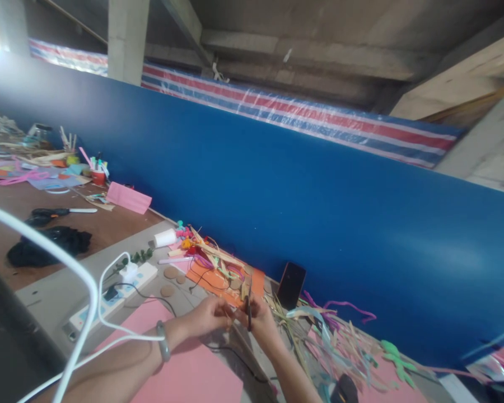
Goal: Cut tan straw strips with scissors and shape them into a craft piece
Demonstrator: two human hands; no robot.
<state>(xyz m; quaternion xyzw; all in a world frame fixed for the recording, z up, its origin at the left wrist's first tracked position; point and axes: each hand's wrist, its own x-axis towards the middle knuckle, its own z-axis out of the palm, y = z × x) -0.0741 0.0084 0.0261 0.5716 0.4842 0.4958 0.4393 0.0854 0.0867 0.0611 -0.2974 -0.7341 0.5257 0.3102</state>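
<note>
My left hand [208, 315] and my right hand [261, 322] meet above the table's near edge, fingers pinched together. My right hand grips a pair of dark scissors [248, 305] pointing upward. My left hand pinches a thin pale strip [230, 320] right beside the blades. A grey bracelet [163, 340] sits on my left wrist. Just beyond my hands lies an orange sheet [210, 278] covered with straw-coloured strips and coloured scraps.
A pink sheet [185, 369] lies under my forearms. A white power strip [109, 299] with cables sits to the left, a black phone [291, 284] leans on the blue wall, and loose ribbons [340, 336] spread right. Scissors [59, 212] and black cloth [46, 243] lie far left.
</note>
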